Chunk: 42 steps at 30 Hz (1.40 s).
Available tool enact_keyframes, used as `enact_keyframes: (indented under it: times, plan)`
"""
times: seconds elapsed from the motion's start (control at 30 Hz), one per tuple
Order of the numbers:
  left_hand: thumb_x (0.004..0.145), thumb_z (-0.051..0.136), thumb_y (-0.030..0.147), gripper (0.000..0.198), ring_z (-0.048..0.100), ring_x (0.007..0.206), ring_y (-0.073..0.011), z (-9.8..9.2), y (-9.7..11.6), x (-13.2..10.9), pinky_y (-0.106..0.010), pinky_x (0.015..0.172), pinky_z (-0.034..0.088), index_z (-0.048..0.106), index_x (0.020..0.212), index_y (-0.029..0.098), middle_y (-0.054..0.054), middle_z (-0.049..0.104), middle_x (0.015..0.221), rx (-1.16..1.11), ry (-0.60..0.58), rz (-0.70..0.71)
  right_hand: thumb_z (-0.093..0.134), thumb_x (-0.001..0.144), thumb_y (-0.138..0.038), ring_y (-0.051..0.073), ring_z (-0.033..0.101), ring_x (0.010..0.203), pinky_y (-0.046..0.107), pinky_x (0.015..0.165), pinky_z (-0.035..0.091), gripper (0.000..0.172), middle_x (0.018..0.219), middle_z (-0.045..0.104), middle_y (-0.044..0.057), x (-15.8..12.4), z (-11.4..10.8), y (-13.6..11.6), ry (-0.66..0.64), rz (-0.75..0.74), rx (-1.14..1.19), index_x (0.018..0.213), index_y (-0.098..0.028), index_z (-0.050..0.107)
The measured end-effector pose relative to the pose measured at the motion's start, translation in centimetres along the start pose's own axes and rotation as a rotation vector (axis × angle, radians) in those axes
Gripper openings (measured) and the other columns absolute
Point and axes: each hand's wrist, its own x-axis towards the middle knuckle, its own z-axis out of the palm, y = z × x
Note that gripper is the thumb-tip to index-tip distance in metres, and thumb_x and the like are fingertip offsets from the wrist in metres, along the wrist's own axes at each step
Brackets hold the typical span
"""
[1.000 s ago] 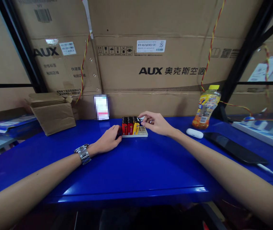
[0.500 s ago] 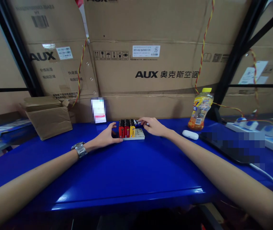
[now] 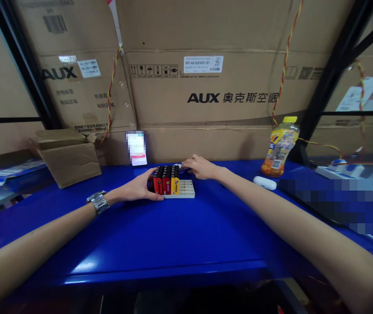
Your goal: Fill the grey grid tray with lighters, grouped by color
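A pale gridded tray (image 3: 186, 190) stands on the blue table (image 3: 173, 235), its left half filled with upright red and yellow lighters (image 3: 166, 181) with black tops. My left hand (image 3: 139, 188), with a metal watch on the wrist, grips the tray's left side beside the lighters. My right hand (image 3: 199, 168) lies just behind the tray's far edge. Its fingertips pinch a small pale item (image 3: 178, 165) that I cannot make out clearly. The tray's right compartments are bare.
An open cardboard box (image 3: 70, 159) sits at the back left and a pixelated card (image 3: 136, 148) behind the tray. To the right are an orange drink bottle (image 3: 279, 146), a white earbud case (image 3: 265, 182), a blurred flat device (image 3: 330, 200) and a power strip (image 3: 353, 172). Large AUX cartons (image 3: 232, 91) wall the back.
The tray has slid towards me and a little left under my left hand. My right hand dropped from above the tray's right end to the table behind it.
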Motion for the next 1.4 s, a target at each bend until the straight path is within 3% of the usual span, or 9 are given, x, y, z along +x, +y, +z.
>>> enact_keyframes:
  times: [0.13, 0.3, 0.5, 0.67, 0.8, 0.9, 1.07, 1.2, 1.4]
  plan:
    - [0.062, 0.081, 0.028, 0.089, 0.053, 0.119, -0.0313, -0.2, 0.2, -0.9, -0.052, 0.101, 0.040, 0.032, 0.136, 0.019, -0.016, 0.054, 0.130, -0.062, 0.014, -0.062, 0.057, 0.086, -0.029, 0.031, 0.046, 0.104, 0.040, 0.084, 0.038, 0.038, 0.121, 0.057, 0.016, 1.4, 0.6, -1.2, 0.002, 0.005, -0.152, 0.122, -0.016, 0.059]
    - [0.059, 0.081, 0.030, 0.089, 0.054, 0.117, -0.0317, 0.1, 0.7, -0.8, -0.051, 0.101, 0.040, 0.035, 0.133, 0.017, -0.017, 0.055, 0.128, -0.005, 0.048, -0.076, 0.046, 0.091, -0.022, 0.028, 0.052, 0.099, 0.038, 0.082, 0.039, 0.023, 0.107, 0.061, 0.018, 0.8, 0.3, -2.1, 0.065, 0.019, -0.137, 0.103, -0.010, 0.060]
    - [0.061, 0.078, 0.042, 0.087, 0.055, 0.115, -0.0318, 0.8, 0.3, -0.2, -0.048, 0.100, 0.042, 0.036, 0.132, 0.016, -0.017, 0.055, 0.129, 0.159, 0.122, -0.060, 0.035, 0.091, -0.024, 0.018, 0.058, 0.070, 0.032, 0.065, 0.043, 0.015, 0.082, 0.064, 0.007, -1.4, 0.0, -2.5, 0.265, 0.312, 0.590, 0.101, -0.017, 0.043]
    - [0.065, 0.072, 0.052, 0.089, 0.057, 0.112, -0.0311, 1.2, 0.2, -0.1, -0.044, 0.095, 0.045, 0.034, 0.135, 0.011, -0.019, 0.054, 0.130, 0.299, 0.162, -0.074, 0.042, 0.084, -0.026, 0.011, 0.048, 0.049, 0.026, 0.049, 0.040, 0.008, 0.060, 0.051, -0.003, -1.7, 0.4, -3.8, 0.412, 0.463, 1.156, 0.084, -0.020, 0.047]
    - [0.067, 0.069, 0.053, 0.087, 0.057, 0.110, -0.0321, 1.2, 0.2, -0.3, -0.044, 0.092, 0.046, 0.035, 0.135, 0.010, -0.019, 0.055, 0.128, 0.358, 0.166, -0.051, 0.039, 0.088, -0.048, 0.008, 0.040, 0.039, 0.023, 0.039, 0.034, 0.039, 0.048, 0.043, -0.003, -2.1, -0.2, -4.9, 0.442, 0.493, 1.407, 0.064, -0.019, 0.049]
    - [0.068, 0.068, 0.054, 0.089, 0.058, 0.108, -0.0326, 1.2, 0.2, -0.3, -0.044, 0.089, 0.047, 0.033, 0.136, 0.011, -0.020, 0.056, 0.127, 0.379, 0.158, -0.057, 0.039, 0.087, -0.054, 0.009, 0.041, 0.034, 0.022, 0.033, 0.033, 0.046, 0.043, 0.045, -0.002, -2.5, -0.9, -5.3, 0.459, 0.585, 1.411, 0.057, -0.020, 0.045]
    - [0.069, 0.067, 0.056, 0.088, 0.058, 0.108, -0.0322, 1.2, 0.0, -0.4, -0.043, 0.090, 0.047, 0.033, 0.135, 0.010, -0.020, 0.055, 0.127, 0.409, 0.157, -0.062, 0.047, 0.083, -0.039, 0.006, 0.029, 0.026, 0.020, 0.026, 0.019, 0.035, 0.035, 0.038, -0.005, -2.7, -0.9, -5.4, 0.509, 0.694, 1.352, 0.054, -0.021, 0.040]
    - [0.070, 0.066, 0.055, 0.084, 0.058, 0.107, -0.0323, 1.2, 0.0, -0.4, -0.044, 0.089, 0.046, 0.034, 0.135, 0.011, -0.020, 0.056, 0.125, 0.418, 0.158, -0.037, 0.054, 0.078, -0.029, 0.003, 0.022, 0.027, 0.019, 0.026, 0.017, 0.028, 0.036, 0.032, -0.009, -2.4, -0.2, -5.2, 0.550, 0.665, 1.284, 0.057, -0.022, 0.038]
    - [0.070, 0.067, 0.054, 0.084, 0.058, 0.106, -0.0327, 1.2, 0.1, -0.5, -0.045, 0.088, 0.046, 0.034, 0.135, 0.012, -0.019, 0.056, 0.125, 0.387, 0.155, -0.030, 0.051, 0.080, -0.030, 0.004, 0.025, 0.028, 0.021, 0.027, 0.019, 0.027, 0.037, 0.032, -0.008, -2.5, 0.1, -4.9, 0.546, 0.624, 1.193, 0.057, -0.022, 0.038]
